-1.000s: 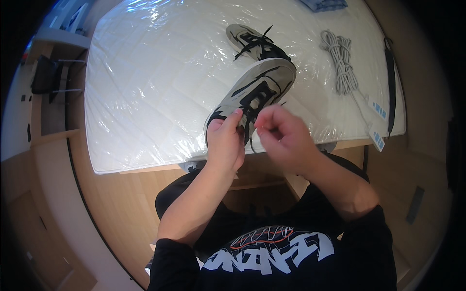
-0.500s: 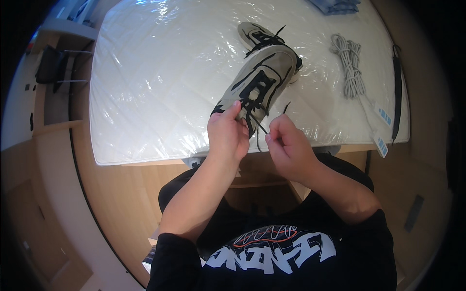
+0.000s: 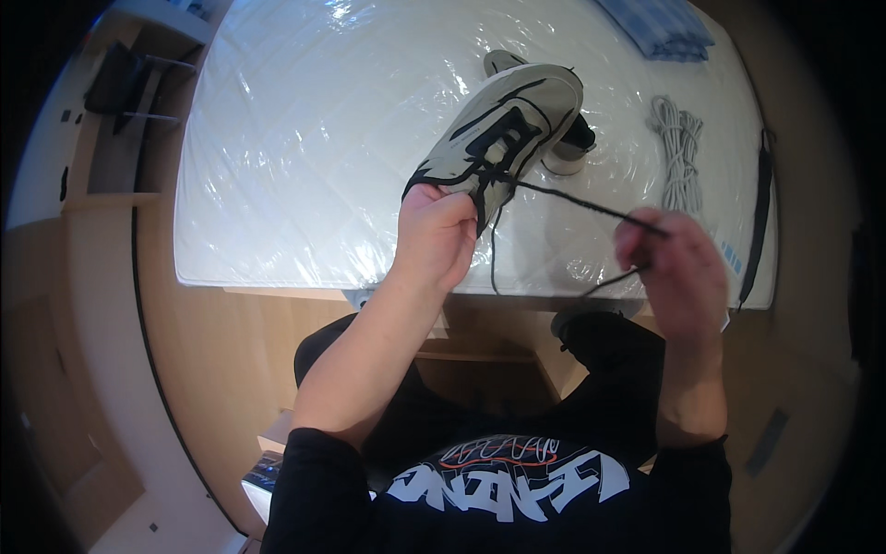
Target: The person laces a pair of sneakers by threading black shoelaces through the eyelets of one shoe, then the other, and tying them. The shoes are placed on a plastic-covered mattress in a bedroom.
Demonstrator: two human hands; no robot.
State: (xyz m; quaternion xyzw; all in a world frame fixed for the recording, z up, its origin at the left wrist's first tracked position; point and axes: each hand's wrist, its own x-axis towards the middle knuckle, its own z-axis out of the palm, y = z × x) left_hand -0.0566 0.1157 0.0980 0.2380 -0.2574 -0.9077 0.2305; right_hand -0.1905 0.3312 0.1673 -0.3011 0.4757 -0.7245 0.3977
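My left hand (image 3: 437, 231) is closed around the heel end of a beige and black sneaker (image 3: 544, 100), thumb on the collar and toe tilted up and away. A black shoelace (image 3: 581, 199) runs taut from the sneaker's eyelets to my right hand (image 3: 681, 263), which pinches it off to the right. That hand is slightly blurred. One loose lace end trails below its fingers, and another hangs down beside the shoe's heel. Behind the held sneaker lies a second sneaker (image 3: 565, 159), mostly hidden by it.
A mattress (image 3: 305, 185) in clear plastic wrap fills the surface ahead. On its right lie a bundled grey cord (image 3: 681, 152) and a black strap (image 3: 759, 212). Folded blue checked cloth (image 3: 657, 28) rests at the far edge. A dark chair (image 3: 115, 81) stands at the far left.
My right hand has moved out to the right, drawing the lace from slack near the shoe into a long straight line. The left hand still holds the sneaker, with its thumb lower.
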